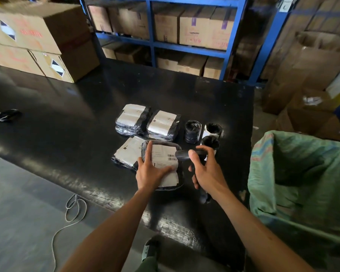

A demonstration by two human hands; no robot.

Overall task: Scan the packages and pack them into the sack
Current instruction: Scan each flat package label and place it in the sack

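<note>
My left hand (151, 169) grips a flat black package (166, 160) with a white barcode label, tilted up above the black table (77, 114). A black handheld scanner (185, 154) sits in my right hand (206, 169), its head right beside the barcode. Under the held package lies another labelled flat package (126, 152). Behind them sit two stacks of flat packages (133, 118) (162, 124) and three small round black parcels (192, 131) (214, 128) (210, 142). The open green woven sack (302, 173) hangs at the table's right end.
Cardboard boxes (39, 40) are stacked at the table's far left. A small black bundle (8, 115) lies at the left. Blue shelving (185, 48) full of boxes stands behind, more cartons (312, 79) at the right. A white cord (73, 211) trails on the floor.
</note>
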